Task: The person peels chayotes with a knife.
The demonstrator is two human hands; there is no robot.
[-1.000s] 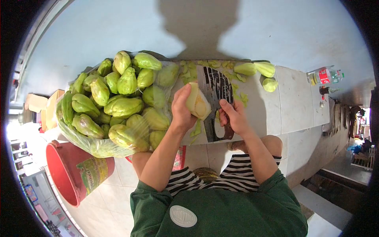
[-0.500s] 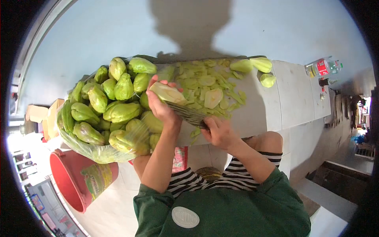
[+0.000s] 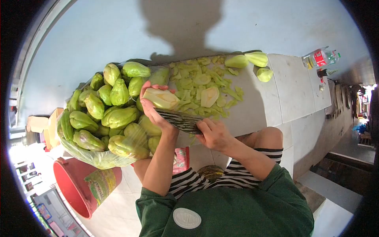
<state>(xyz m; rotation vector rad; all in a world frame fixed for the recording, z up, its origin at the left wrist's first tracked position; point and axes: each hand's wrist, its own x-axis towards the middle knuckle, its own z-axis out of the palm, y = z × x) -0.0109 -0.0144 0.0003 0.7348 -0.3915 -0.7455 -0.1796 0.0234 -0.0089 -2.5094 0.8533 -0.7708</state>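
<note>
My left hand [image 3: 154, 115] cradles a peeled chayote [image 3: 161, 98], its pale cut face turned up and my fingertips curled over its far side. Closed around a handle, my right hand [image 3: 215, 134] grips a knife [image 3: 180, 121] with a broad, dark-streaked blade. The blade reaches left, just below the chayote; whether its edge touches the flesh I cannot tell. Beyond both hands, green peelings [image 3: 193, 85] are strewn over the tiled ledge, with a pale cut piece [image 3: 209, 96] among them. Left of my left hand, several unpeeled chayotes [image 3: 119, 93] fill a clear plastic bag [image 3: 96, 158].
Three light-green chayotes [image 3: 257, 59] sit at the ledge's back. Farther right are a plastic bottle [image 3: 319, 58] with a red label and a small dark bottle [image 3: 322, 73]. A red bucket [image 3: 75, 185] lies tilted at lower left, near a cardboard box [image 3: 51, 126].
The knife blade has turned to show more of its broad side, and my right hand has shifted slightly down. My left hand and the chayote have moved a little left and down in view.
</note>
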